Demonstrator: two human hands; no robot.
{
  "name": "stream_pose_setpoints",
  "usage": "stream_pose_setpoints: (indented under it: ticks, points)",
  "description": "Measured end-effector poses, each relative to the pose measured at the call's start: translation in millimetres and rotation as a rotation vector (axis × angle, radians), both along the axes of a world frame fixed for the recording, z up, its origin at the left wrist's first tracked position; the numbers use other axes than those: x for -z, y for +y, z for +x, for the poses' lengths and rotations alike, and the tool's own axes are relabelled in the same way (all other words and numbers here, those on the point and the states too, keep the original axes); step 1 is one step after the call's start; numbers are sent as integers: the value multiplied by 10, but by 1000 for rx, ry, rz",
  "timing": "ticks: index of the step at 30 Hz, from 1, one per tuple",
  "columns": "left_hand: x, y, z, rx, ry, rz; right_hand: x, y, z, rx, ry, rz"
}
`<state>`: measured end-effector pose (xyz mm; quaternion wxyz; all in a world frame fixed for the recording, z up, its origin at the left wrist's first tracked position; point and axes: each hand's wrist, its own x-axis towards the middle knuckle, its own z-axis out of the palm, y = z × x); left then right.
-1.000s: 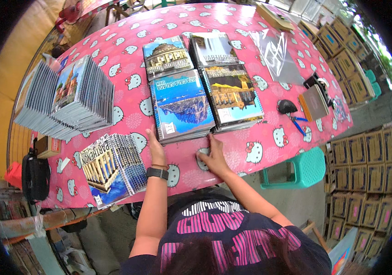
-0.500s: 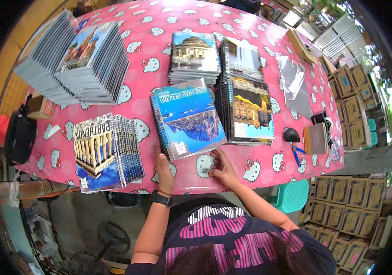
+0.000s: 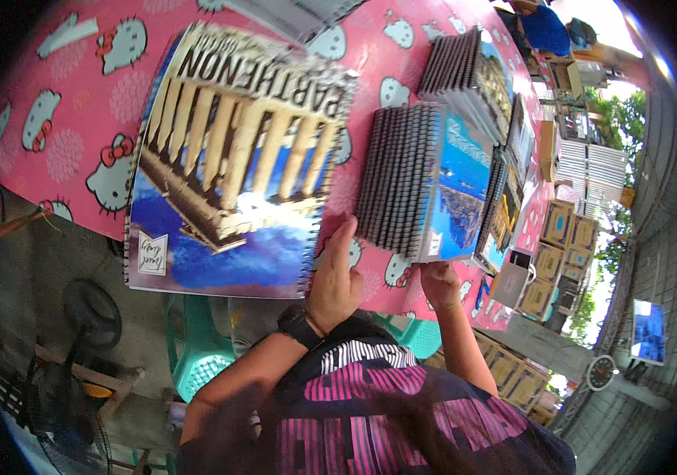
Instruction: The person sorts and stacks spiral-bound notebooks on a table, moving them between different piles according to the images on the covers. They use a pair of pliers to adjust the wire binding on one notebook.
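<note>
The left hand's fingers are stretching out nearly straight, close together, just beside the spiral side of a stack of spiral notebooks with blue sea on the cover; they are gripping nothing visible, and I cannot tell whether their tips are touching it. The right hand is resting at that stack's near edge, its fingers partly hidden, so their opening and hold cannot be told. The stack is standing on a pink tabletop. A columned-building notebook is lying to its left, near the left hand; a gold-building stack is sitting to its right.
</note>
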<state>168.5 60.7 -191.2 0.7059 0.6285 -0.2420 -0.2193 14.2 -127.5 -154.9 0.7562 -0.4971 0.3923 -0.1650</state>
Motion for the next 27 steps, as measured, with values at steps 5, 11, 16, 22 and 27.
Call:
stream_pose_setpoints:
  ticks: [5,11,16,22,27]
  points:
    - [2,250,103,157,-198,63,-39,89,138,-29,96,-59]
    - [41,236,64,121,-186,33,48,1,75,-75,127,-84]
    - [53,195,14,151,-248,145,71,22,88,-32,147,-134]
    - [106,197,-61,218,-194,168,71,-54,-21,-100,189,-59]
    - [120,207,-82,279,-120,169,110,-66,8,-73,229,-156]
